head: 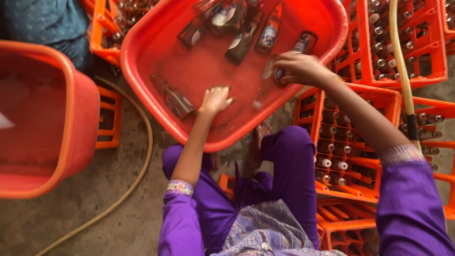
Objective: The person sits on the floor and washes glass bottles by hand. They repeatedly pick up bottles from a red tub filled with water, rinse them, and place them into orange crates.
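Observation:
A large red tub [156, 47] of water lies in front of me with several dark glass bottles [241, 40] floating or sunk in it. My left hand [215, 100] reaches into the water, fingers spread, just right of a sunken bottle [176, 100]. My right hand [301, 68] is closed around a glass bottle [265, 83] at the tub's right side, its body angled down into the water. My sleeves are purple.
Orange crates [350, 142] holding upright bottles stand to my right and beyond the tub. A second red tub [71, 118] sits at left. A hose [400, 52] runs down the right side and another [137, 161] curves over the concrete floor. A person in blue cloth [45, 21] is at top left.

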